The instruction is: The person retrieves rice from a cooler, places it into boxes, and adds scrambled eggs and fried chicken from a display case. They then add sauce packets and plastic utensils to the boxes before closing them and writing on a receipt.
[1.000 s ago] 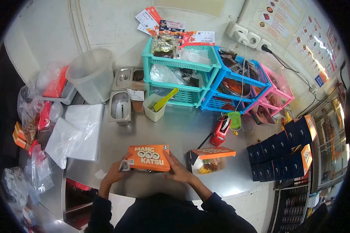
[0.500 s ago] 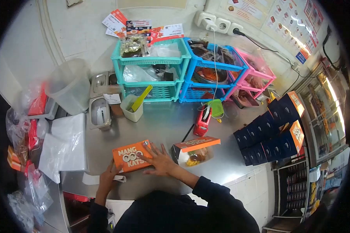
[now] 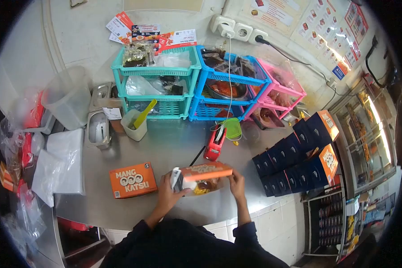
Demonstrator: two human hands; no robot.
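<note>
My left hand (image 3: 167, 195) grips the left side of an orange and dark food box (image 3: 208, 171), its thumb along the lower edge. My right hand (image 3: 236, 184) holds the right end of the same box by its orange lid. Yellow and brown food shows through the front of this box, beneath the partly raised lid. A closed orange box (image 3: 133, 180) with white lettering lies flat to the left, untouched by either hand. Behind the held box sits a red tape dispenser (image 3: 215, 144), with a thin black stick beside it.
Green (image 3: 156, 71), blue (image 3: 228, 79) and pink (image 3: 279, 85) baskets stand at the back. A white tub (image 3: 134, 125) holds a yellow-green scoop. Stacked dark boxes (image 3: 295, 161) stand right; plastic bags (image 3: 66, 161) lie left. A white cable hangs down over the blue baskets.
Both hands have left the closed orange box and moved right to the box with food, which they now hold. The camera view has shifted somewhat.
</note>
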